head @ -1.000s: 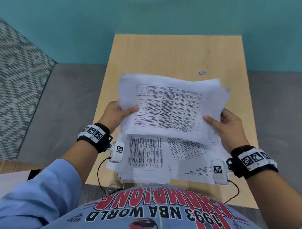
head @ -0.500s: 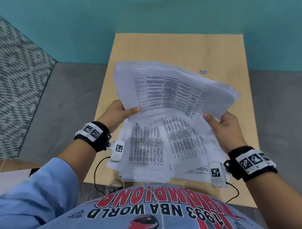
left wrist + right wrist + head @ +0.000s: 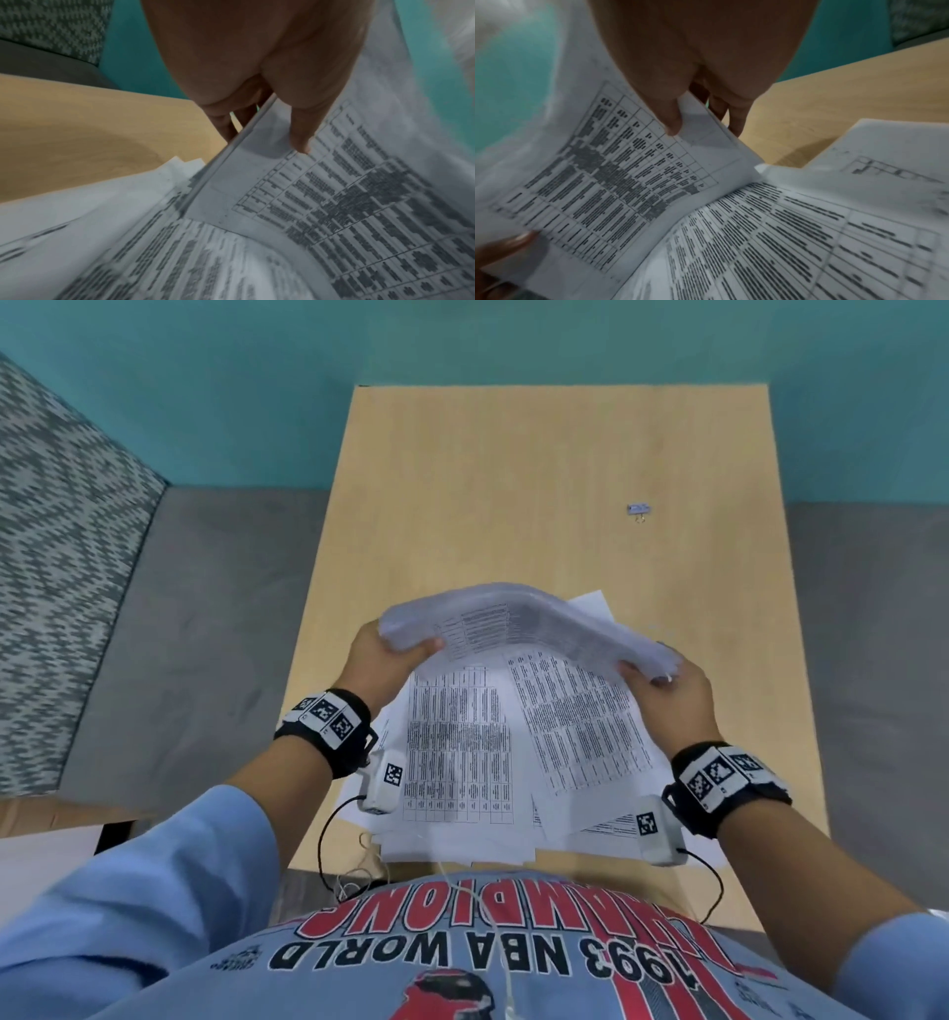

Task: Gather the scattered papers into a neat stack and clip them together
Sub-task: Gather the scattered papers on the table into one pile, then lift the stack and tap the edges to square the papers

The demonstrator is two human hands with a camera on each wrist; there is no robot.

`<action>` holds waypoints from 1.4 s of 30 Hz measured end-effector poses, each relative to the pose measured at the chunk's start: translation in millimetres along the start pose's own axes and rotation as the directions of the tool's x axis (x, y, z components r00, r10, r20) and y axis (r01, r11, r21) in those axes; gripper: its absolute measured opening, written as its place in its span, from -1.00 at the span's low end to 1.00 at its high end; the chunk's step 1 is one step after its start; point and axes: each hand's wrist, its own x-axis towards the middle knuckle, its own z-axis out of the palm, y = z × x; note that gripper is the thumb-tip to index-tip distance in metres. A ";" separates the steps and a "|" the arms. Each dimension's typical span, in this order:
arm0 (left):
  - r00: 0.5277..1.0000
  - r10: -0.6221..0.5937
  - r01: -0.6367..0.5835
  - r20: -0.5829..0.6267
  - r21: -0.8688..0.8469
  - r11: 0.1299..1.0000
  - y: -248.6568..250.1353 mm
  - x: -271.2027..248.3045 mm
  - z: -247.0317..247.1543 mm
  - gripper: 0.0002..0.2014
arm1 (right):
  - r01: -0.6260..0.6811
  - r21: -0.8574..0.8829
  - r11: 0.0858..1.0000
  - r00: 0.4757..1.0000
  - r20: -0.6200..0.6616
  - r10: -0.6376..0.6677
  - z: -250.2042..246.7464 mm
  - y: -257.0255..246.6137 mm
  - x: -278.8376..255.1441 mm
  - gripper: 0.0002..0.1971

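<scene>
A bundle of printed sheets (image 3: pixel 518 624) is held upright on edge above the wooden table (image 3: pixel 565 469), blurred by motion. My left hand (image 3: pixel 382 654) grips its left end, thumb (image 3: pixel 300 130) on the printed face and fingers behind. My right hand (image 3: pixel 667 683) grips the right end the same way, thumb (image 3: pixel 670 117) in front. The bundle (image 3: pixel 347 199) (image 3: pixel 598 182) shows tables of text. More loose papers (image 3: pixel 462 762) lie spread flat under my hands, near the table's front edge. A small binder clip (image 3: pixel 639 509) lies far right on the table.
A teal wall (image 3: pixel 462 341) rises behind the table. Grey carpet floor (image 3: pixel 195 608) and a patterned panel (image 3: pixel 51 531) are on the left. Cables (image 3: pixel 328 845) hang from the wrist cameras at the table's front edge.
The bundle has swung from lying nearly flat in my hands to standing on edge, its top tipping away from me. Both hands kept their grip and moved slightly forward.
</scene>
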 end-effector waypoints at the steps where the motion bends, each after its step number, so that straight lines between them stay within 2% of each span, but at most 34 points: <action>1: 0.999 0.030 -0.030 -0.019 -0.003 1.000 3.0 0.1 0.1 -0.60 | -0.017 0.033 0.999 0.999 -0.031 0.018 -0.4 -2.8 1.1 -0.89; 4: 0.997 0.073 -0.074 -0.028 -0.019 0.997 4.7 0.7 -2.2 -0.62 | 0.036 0.024 0.999 0.999 -0.029 -0.035 -3.0 -6.3 0.7 -0.88; 7: 0.998 0.055 -0.056 0.013 0.037 0.998 3.2 1.1 -9.2 -0.47 | -0.001 0.033 0.999 1.000 0.020 0.000 -7.7 -1.5 2.0 -0.77; 9: 0.980 0.195 -0.188 -0.037 0.140 0.972 9.8 -0.1 -15.4 -0.33 | -0.006 0.049 0.999 0.999 0.032 0.004 -10.1 -1.6 5.6 -0.75; 10: 0.953 0.298 -0.279 -0.054 0.225 0.934 18.8 -2.7 -16.7 -0.27 | -0.002 0.055 0.998 0.999 0.044 0.000 -10.2 -2.0 7.9 -0.77; 11: 0.908 0.417 -0.380 -0.037 0.342 0.859 29.2 -6.3 -16.3 -0.22 | -0.006 0.065 0.998 0.998 0.056 0.002 -10.3 -3.3 9.7 -0.79; 12: 0.842 0.539 -0.484 0.027 0.481 0.731 39.7 -9.1 -12.8 -0.19 | -0.012 0.070 0.997 0.998 0.061 0.008 -10.3 -4.8 11.5 -0.82; 13: 0.767 0.627 -0.565 0.141 0.612 0.553 53.6 -13.4 -5.2 -0.17 | -0.013 0.070 0.997 0.998 0.066 0.008 -9.9 -7.3 12.9 -0.85; 14: 0.715 0.642 -0.606 0.278 0.705 0.369 64.3 -15.0 6.4 -0.17 | -0.006 0.065 0.998 0.998 0.069 0.001 -9.5 -9.0 13.5 -0.87; 15: 0.702 0.596 -0.610 0.389 0.761 0.222 74.5 -16.2 21.6 -0.16 | 0.000 0.060 0.998 0.998 0.069 -0.004 -9.6 -12.0 12.8 -0.87; 16: 0.720 0.524 -0.598 0.456 0.790 0.135 82.5 -15.7 38.4 -0.17 | 0.009 0.055 0.998 0.997 0.073 -0.013 -9.9 -15.2 11.4 -0.85; 17: 0.755 0.443 -0.581 0.485 0.807 0.106 88.8 -15.4 55.2 -0.20 | 0.021 0.048 0.999 0.996 0.085 -0.025 -11.2 -18.0 10.2 -0.82; 19: 0.807 0.331 -0.552 0.489 0.824 0.128 99.8 -16.8 79.7 -0.38 | 0.082 0.029 0.996 0.989 0.120 -0.085 -15.7 -27.0 5.5 -0.80; 22: 0.836 0.277 -0.523 0.473 0.840 0.143 110.0 -18.0 89.0 -0.87 | 0.185 0.043 0.982 0.974 0.126 -0.189 -28.2 -42.8 2.2 -0.82; 23: 0.844 0.265 -0.518 0.467 0.838 0.171 114.3 -17.6 85.7 -0.86 | 0.188 0.051 0.981 0.977 0.095 -0.192 -34.6 -47.4 4.2 -0.85; 24: 0.848 0.255 -0.517 0.464 0.830 0.208 118.4 -17.0 80.6 -0.74 | 0.186 0.052 0.981 0.981 0.047 -0.188 -41.9 -49.3 7.1 -0.84; 25: 0.853 0.244 -0.518 0.461 0.804 0.293 123.1 -16.2 73.3 -0.63 | 0.188 0.056 0.981 0.982 -0.006 -0.188 -49.5 -50.0 10.0 -0.76; 27: 0.855 0.225 -0.506 0.467 0.658 0.557 133.4 -19.3 55.1 -0.45 | 0.155 0.127 0.980 0.986 -0.081 -0.145 -62.6 -50.2 14.8 -0.50; 28: 0.856 0.218 -0.478 0.469 0.556 0.680 133.8 -18.4 46.4 -0.40 | 0.120 0.193 0.974 0.991 -0.079 -0.107 -66.3 -51.1 16.0 -0.38; 29: 0.854 0.226 -0.449 0.469 0.445 0.775 134.8 -20.5 39.4 -0.43 | 0.103 0.260 0.960 0.994 -0.059 -0.090 -68.2 -52.4 17.0 -0.29; 31: 0.863 0.247 -0.382 0.440 0.250 0.890 135.9 -26.8 31.6 -0.77 | 0.127 0.383 0.915 0.991 -0.016 -0.130 -66.6 -63.2 14.3 -0.34; 32: 0.874 0.266 -0.358 0.406 0.169 0.918 134.4 -28.7 30.9 -0.79 | 0.149 0.417 0.897 0.987 -0.013 -0.158 -64.5 -72.5 11.5 -0.43; 35: 0.895 0.336 -0.347 0.293 -0.016 0.938 123.7 -36.3 38.6 -0.63 | 0.218 0.417 0.882 0.972 -0.014 -0.234 -52.8 -95.7 -0.3 -0.71; 37: 0.910 0.335 -0.324 0.245 -0.085 0.942 107.6 -39.9 48.0 -0.59 | 0.234 0.355 0.905 0.969 -0.006 -0.248 -38.0 -95.2 -8.2 -0.70; 40: 0.934 0.258 -0.253 0.247 -0.055 0.966 67.3 -37.5 60.3 -0.57 | 0.125 0.202 0.971 0.986 0.086 -0.144 -11.7 -73.1 -12.8 -0.77; 42: 0.951 0.200 -0.201 0.236 -0.020 0.979 45.6 -33.3 66.3 -0.61 | 0.020 0.159 0.987 0.995 0.098 -0.036 -0.7 -53.2 -10.9 -0.82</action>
